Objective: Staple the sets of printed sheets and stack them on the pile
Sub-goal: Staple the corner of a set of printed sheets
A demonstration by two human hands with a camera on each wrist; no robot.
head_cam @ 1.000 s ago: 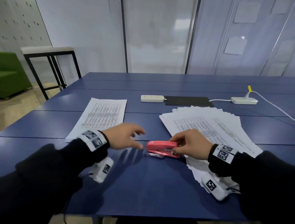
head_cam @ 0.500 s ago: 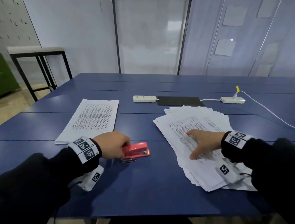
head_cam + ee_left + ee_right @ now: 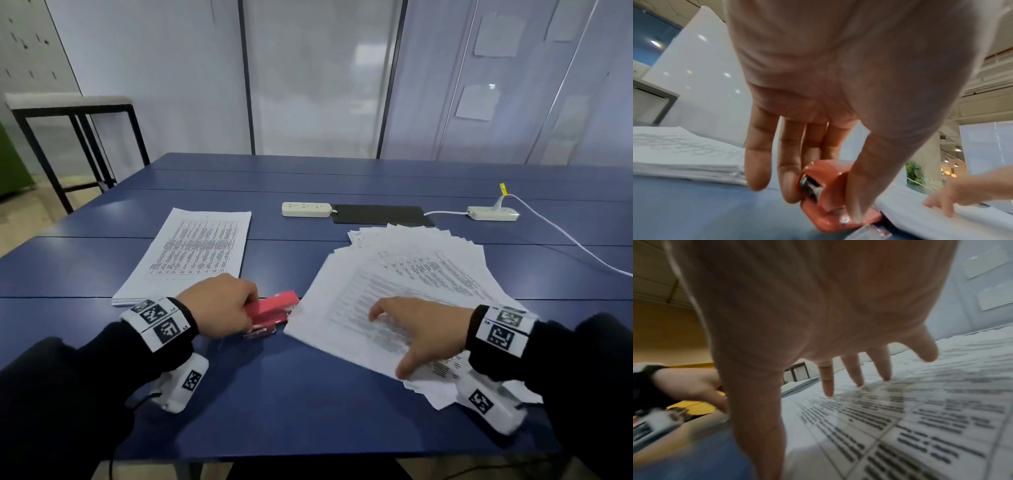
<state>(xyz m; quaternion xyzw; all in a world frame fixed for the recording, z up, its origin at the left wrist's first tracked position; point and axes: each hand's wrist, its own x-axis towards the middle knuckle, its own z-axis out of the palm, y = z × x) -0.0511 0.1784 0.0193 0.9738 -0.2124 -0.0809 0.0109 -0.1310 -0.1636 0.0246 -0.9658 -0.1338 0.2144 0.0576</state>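
A red stapler (image 3: 272,310) (image 3: 826,193) lies on the blue table (image 3: 308,404), and my left hand (image 3: 219,305) (image 3: 818,186) grips its rear end between fingers and thumb. The stapler's front touches the left edge of the top printed set (image 3: 346,318). My right hand (image 3: 411,329) (image 3: 838,378) presses spread, straight fingers on that set, which tops a loose fanned heap of sheets (image 3: 428,274). A neat pile of printed sheets (image 3: 191,253) (image 3: 680,155) lies at the left, just beyond my left hand.
Two white power strips (image 3: 306,209) (image 3: 493,213) and a black pad (image 3: 380,215) lie at the far side of the table, with a white cable (image 3: 582,246) trailing right. A black-framed stool (image 3: 72,116) stands beyond the left edge.
The stapler passed from my right hand to my left. My right hand went onto the fanned heap and slid the top set left toward the stapler.
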